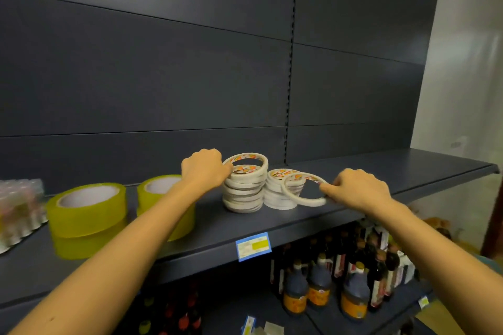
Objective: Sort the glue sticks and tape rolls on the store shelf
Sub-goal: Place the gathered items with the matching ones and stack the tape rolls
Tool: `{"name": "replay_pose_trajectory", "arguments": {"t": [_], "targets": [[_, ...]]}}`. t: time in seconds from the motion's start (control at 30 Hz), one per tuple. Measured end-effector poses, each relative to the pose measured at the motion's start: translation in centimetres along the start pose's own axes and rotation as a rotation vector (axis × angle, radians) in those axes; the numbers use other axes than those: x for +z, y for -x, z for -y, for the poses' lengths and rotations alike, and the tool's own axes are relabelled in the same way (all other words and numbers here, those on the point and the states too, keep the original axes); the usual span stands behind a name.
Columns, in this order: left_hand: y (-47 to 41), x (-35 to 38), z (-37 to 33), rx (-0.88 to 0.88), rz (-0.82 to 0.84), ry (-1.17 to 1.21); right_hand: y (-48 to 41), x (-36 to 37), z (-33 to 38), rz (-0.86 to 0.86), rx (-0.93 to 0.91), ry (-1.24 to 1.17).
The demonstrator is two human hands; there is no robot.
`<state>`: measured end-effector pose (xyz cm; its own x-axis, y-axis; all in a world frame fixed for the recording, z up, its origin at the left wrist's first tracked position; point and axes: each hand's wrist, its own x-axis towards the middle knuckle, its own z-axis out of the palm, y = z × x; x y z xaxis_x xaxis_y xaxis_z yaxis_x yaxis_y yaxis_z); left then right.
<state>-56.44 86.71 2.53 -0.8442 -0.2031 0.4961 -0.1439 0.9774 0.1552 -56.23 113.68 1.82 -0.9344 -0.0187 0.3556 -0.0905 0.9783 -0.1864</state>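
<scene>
Two stacks of thin white tape rolls stand on the dark shelf: a taller stack and a shorter stack to its right. My left hand is closed against the left side of the taller stack near its top. One thin white tape roll is pinched at its right edge by my right hand, tilted and leaning on the shorter stack. Two piles of wide yellow tape rolls stand to the left. A clear-wrapped pack of glue sticks is at the far left.
The shelf runs on to the right of the stacks. A blue price tag hangs on the shelf's front edge. Below, dark bottles fill the lower shelf. The grey back panel rises behind.
</scene>
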Motion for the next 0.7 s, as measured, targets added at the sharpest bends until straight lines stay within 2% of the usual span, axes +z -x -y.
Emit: {"name": "replay_pose_trajectory", "arguments": {"t": [0.23, 0.37, 0.43, 0.5, 0.63, 0.7], "targets": [[-3.2, 2.1, -1.9, -0.067, 0.051, -0.082, -5.5, 2.6, -0.8, -0.070, -0.057, -0.103], [-4.6, 3.3, -1.6, -0.090, 0.148, -0.133, -9.0, 3.7, -0.6, -0.028, -0.101, -0.127], [-4.8, 3.1, -1.4, -0.100, 0.142, -0.143, -10.5, 4.3, -0.4, 0.007, -0.128, -0.139], [-4.5, 2.7, -1.5, -0.102, 0.022, -0.139, -11.6, 5.0, -0.2, 0.019, -0.163, -0.144], [-1.9, 1.5, -3.5, -0.004, -0.408, 0.016, -12.9, 6.6, -0.1, 0.050, -0.231, -0.150], [0.4, 1.1, -4.9, 0.084, -0.421, 0.143, -13.6, 7.4, -0.6, 0.032, -0.241, -0.232]]}}
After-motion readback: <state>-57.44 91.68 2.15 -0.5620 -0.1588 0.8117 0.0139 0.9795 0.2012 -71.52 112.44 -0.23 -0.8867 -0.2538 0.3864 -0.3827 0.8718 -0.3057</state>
